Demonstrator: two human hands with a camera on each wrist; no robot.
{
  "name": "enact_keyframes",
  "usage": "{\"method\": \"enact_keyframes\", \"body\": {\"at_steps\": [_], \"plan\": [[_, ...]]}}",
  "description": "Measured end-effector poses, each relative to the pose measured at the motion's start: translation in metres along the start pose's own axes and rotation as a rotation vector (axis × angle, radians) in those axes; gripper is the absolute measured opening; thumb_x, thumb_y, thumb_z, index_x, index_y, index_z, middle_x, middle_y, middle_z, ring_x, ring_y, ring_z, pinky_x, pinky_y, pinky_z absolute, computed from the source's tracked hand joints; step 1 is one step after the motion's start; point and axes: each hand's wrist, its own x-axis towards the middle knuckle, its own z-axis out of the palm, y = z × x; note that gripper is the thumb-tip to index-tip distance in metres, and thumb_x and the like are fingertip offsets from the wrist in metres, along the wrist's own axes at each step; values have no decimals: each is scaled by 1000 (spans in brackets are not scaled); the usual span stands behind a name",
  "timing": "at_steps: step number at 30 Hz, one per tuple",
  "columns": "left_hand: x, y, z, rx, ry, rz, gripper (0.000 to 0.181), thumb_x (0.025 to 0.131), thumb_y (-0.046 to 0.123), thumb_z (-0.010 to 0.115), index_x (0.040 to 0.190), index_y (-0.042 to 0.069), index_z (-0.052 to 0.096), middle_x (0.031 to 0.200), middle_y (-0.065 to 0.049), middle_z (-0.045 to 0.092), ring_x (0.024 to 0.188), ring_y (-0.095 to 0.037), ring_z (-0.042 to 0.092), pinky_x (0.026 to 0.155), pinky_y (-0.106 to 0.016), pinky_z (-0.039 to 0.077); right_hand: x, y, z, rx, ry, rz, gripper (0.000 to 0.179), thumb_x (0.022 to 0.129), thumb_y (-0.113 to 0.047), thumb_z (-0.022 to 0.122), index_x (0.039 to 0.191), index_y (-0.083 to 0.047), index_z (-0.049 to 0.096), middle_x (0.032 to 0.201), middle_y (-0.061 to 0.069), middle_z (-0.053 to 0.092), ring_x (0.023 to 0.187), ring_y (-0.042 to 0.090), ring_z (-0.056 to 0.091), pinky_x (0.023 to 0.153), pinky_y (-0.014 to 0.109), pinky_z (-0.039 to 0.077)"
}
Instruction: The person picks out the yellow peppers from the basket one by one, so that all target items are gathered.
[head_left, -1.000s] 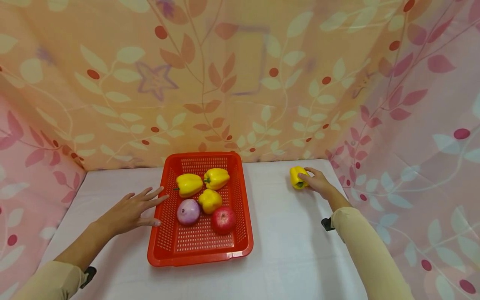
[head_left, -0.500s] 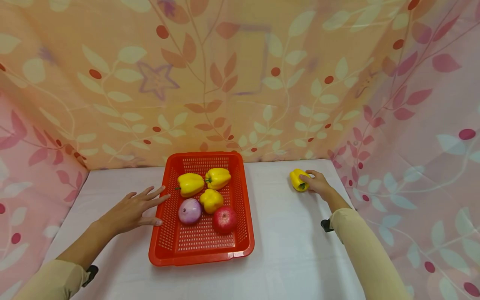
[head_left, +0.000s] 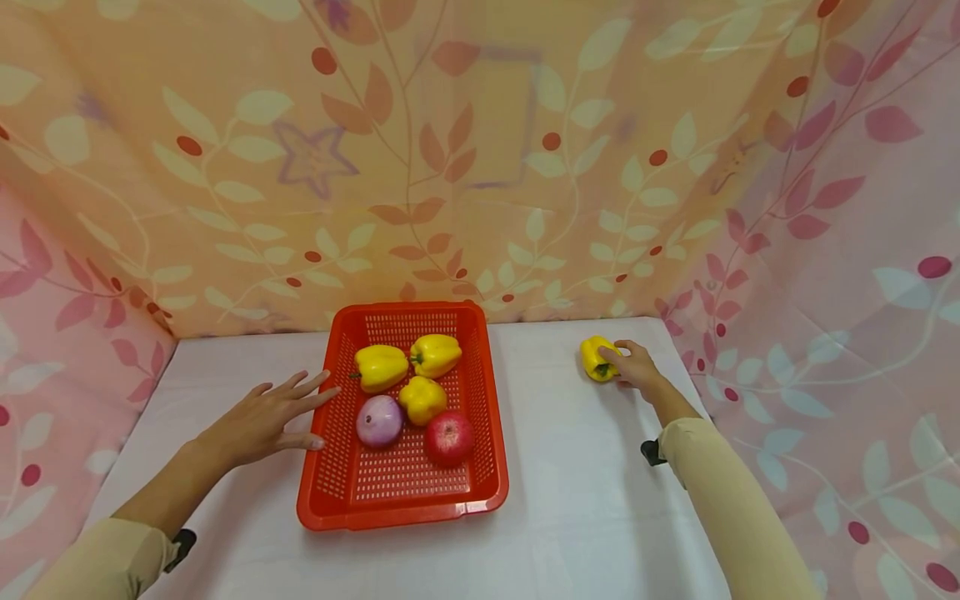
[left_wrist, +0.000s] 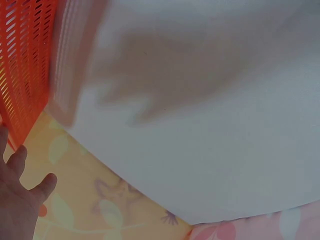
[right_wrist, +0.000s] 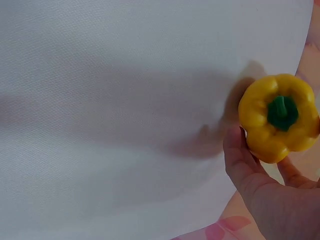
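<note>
At the right of the table, my right hand [head_left: 637,367] grips a yellow bell pepper [head_left: 598,358] between thumb and fingers. The right wrist view shows the pepper [right_wrist: 277,117] with its green stem toward the camera. My left hand [head_left: 262,421] is spread at the left rim of a red plastic basket [head_left: 405,517], its fingertips over or touching the rim; I cannot tell which. In the left wrist view the left hand [left_wrist: 20,195] shows spread fingers beside the basket's slotted wall [left_wrist: 30,65]. Nothing is held in it.
Inside the basket lie several yellow bell peppers [head_left: 381,368], a purple onion [head_left: 379,422] and a red pomegranate [head_left: 450,438]. The white tabletop [head_left: 555,483] extends on both sides. Patterned curtains [head_left: 480,167] enclose the back and sides.
The right hand stays around the bell pepper, which has tilted slightly and shifted very little. The left hand keeps its place at the basket rim. The whole view has drifted slightly.
</note>
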Motion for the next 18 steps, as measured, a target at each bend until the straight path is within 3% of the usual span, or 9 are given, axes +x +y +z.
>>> {"method": "enact_keyframes", "body": {"at_steps": [8,18], "plan": [[1,-2,1,5,-4,-4,79,75,60,62,141,24,39,150,-9,27,136,-40,20,97,-70,19,-5,-2,3,22,58,-5,76,91,-51,49,144,-5,21,137,22,32,107,36,46,95,45,43],[1,-2,2,3,-4,-7,79,75,60,63,142,25,38,150,-9,26,136,-41,20,96,-70,20,-7,2,-2,66,75,6,69,95,-47,40,147,-7,17,144,23,28,111,32,42,92,48,42]]}}
